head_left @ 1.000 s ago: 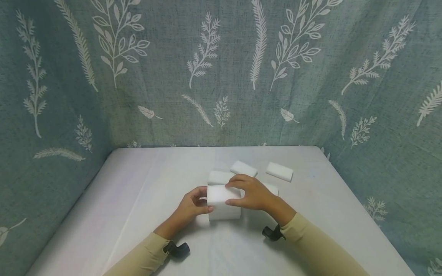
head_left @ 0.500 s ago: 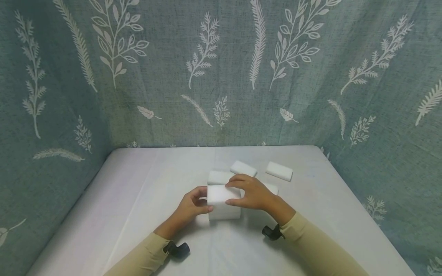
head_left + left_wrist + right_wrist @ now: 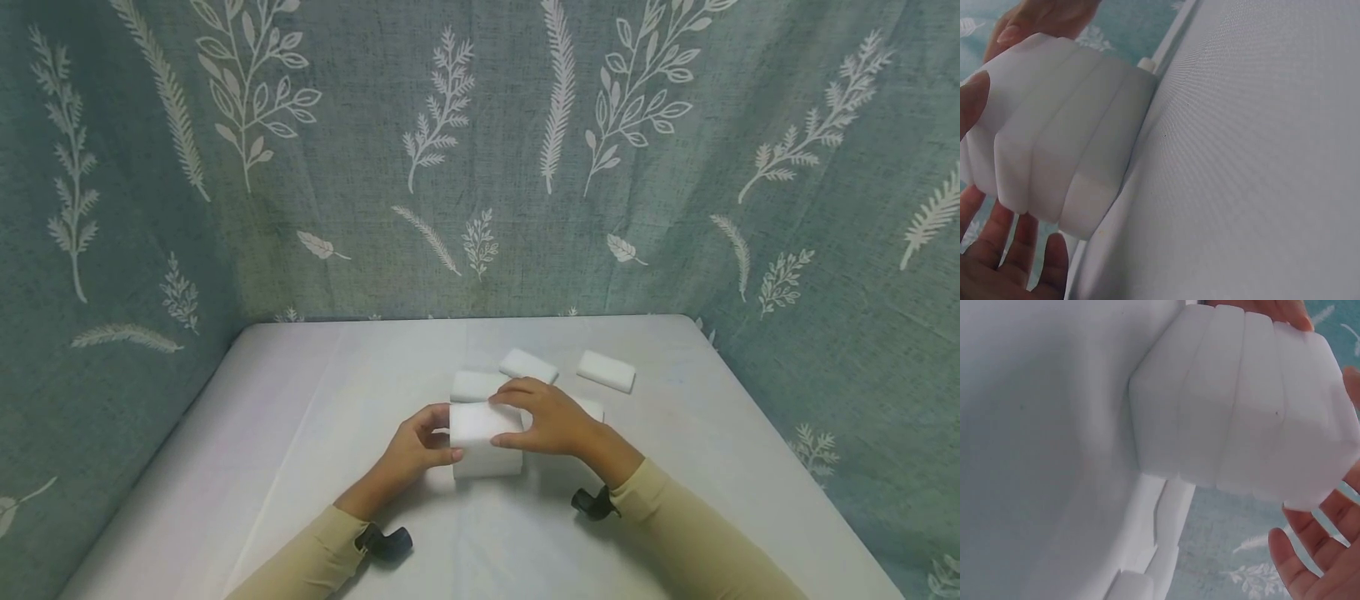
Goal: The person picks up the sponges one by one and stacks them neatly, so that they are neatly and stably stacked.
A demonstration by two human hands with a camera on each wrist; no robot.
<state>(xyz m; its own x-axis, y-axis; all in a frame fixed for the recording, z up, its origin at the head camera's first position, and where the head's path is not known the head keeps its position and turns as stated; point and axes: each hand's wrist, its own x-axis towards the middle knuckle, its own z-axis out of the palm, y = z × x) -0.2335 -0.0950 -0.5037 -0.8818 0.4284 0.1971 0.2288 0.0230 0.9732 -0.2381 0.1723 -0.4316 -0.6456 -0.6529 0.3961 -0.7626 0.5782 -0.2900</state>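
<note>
Several white blocks that look like melamine sponges stand in an upright stack (image 3: 487,464) on the white table. My left hand (image 3: 412,443) grips the stack from its left side, thumb at the front edge and fingers farther back. From the right, my right hand (image 3: 558,422) holds the top sponge (image 3: 471,423), thumb near its front and fingertips near its back edge. In the left wrist view the layers of the stack (image 3: 1054,137) lie flush against each other, slightly offset. The right wrist view shows the stack (image 3: 1235,406) between both hands, with my right fingers (image 3: 1319,540) at its upper end.
Behind the stack lie loose white sponges: one directly behind (image 3: 477,386), one farther back (image 3: 529,366), one at the back right (image 3: 607,372) and one (image 3: 592,410) partly hidden by my right hand. Patterned green cloth (image 3: 480,167) surrounds the table (image 3: 360,367) at the back and sides.
</note>
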